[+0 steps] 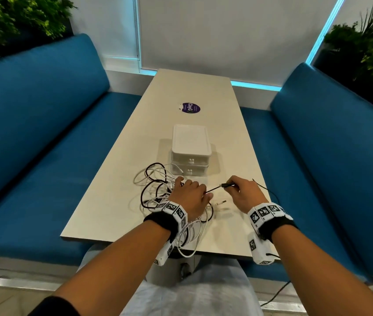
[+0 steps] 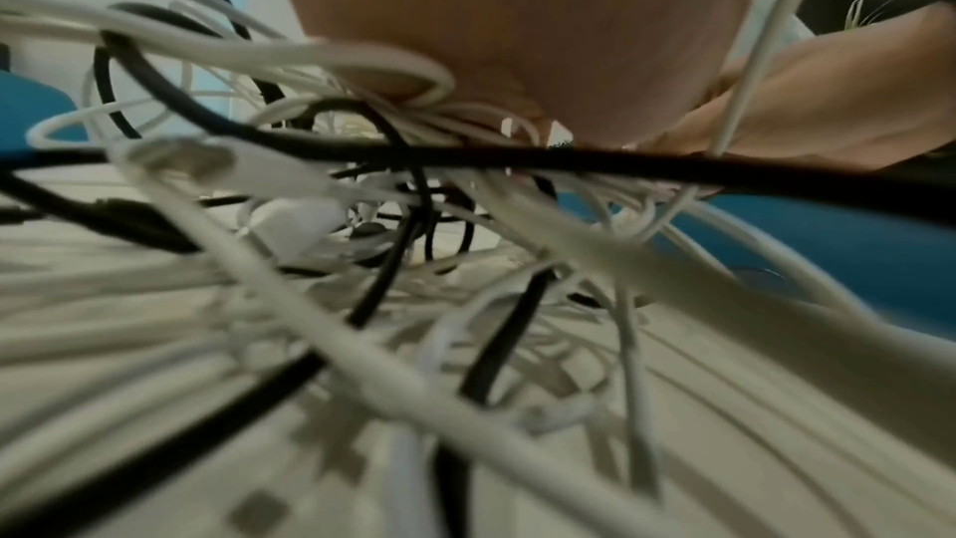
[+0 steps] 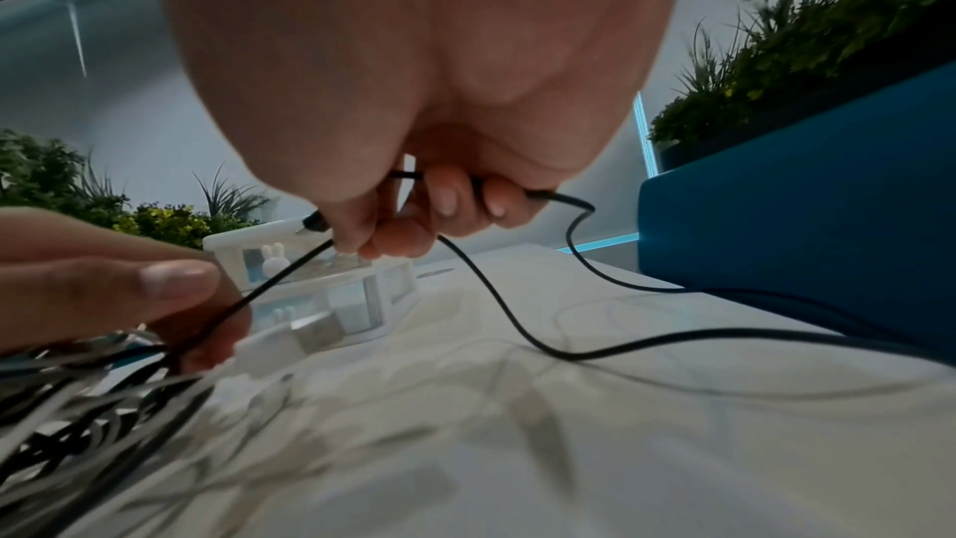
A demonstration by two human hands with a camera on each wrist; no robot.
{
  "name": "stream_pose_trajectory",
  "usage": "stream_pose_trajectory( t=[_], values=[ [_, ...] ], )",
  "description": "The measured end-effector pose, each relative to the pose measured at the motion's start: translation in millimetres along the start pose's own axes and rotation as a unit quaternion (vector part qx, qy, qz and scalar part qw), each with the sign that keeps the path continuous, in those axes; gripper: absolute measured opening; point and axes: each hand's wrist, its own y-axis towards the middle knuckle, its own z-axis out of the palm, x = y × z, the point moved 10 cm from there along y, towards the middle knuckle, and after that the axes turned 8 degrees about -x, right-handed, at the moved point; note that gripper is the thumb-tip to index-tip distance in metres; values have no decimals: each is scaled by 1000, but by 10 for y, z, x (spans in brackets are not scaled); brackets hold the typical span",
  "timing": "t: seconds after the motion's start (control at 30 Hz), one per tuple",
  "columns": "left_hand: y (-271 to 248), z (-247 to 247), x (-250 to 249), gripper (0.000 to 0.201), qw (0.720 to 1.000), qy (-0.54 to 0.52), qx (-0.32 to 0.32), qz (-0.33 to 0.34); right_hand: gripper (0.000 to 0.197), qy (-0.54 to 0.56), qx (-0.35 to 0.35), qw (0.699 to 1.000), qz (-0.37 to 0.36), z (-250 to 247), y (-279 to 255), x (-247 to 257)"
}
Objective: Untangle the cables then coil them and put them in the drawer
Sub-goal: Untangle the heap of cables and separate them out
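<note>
A tangle of black and white cables (image 1: 158, 190) lies on the near half of the pale table (image 1: 192, 92). My left hand (image 1: 200, 194) rests on the tangle's right side, its thumb and a finger closed round strands of it (image 3: 171, 301). My right hand (image 1: 231, 187) pinches a thin black cable (image 1: 214, 189) just behind its plug (image 1: 226, 185), holding it a little above the table. In the right wrist view that cable (image 3: 279, 277) runs taut from my right fingers (image 3: 393, 236) down into the tangle (image 3: 77, 403). The white two-drawer unit (image 1: 191, 142) stands behind the tangle, both drawers closed.
A loose white USB plug (image 1: 220, 202) lies between my hands. White loops hang over the table's front edge (image 1: 190, 252). The black cable's tail trails right of my right hand (image 1: 269, 190). A purple sticker (image 1: 191, 107) lies farther back. Blue benches (image 1: 44, 133) flank the table.
</note>
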Motion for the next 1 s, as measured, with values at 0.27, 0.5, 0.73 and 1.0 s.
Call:
stream_pose_trajectory(
  t=[0.27,0.5,0.73,1.0],
  values=[
    [-94,84,218,26,1000,10,13,8,18,-25,17,994,100,12,3,-438],
    [-87,120,111,24,998,43,44,23,33,-65,30,995,69,263,-75,-136],
    [-62,154,96,26,995,77,62,27,28,-56,123,990,-43,633,-126,523],
    [-81,122,150,28,997,40,59,26,20,-73,163,982,-64,572,-95,587]
  ],
)
